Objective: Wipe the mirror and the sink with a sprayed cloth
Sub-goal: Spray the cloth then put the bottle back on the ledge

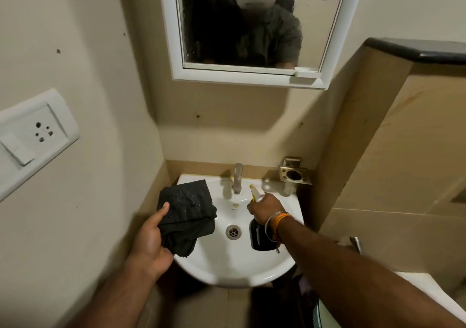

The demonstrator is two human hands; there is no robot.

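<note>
Over the white ceramic sink (234,272): left hand (151,239) grips a crumpled dark grey cloth (186,214) above its left rim; right hand (266,208) clasps a white-nozzled dark spray bottle (258,234), nozzle toward the cloth. White-framed mirror (252,25) hangs above the sink.

Over the left side of the white sink (234,274), the left hand (151,242) grips a dark cloth (186,214) speckled with droplets. Over its right side, the right hand (266,208) holds a spray bottle (259,234), nozzle toward the cloth. The tap (237,177) stands behind the sink, the mirror (242,20) above it.
</note>
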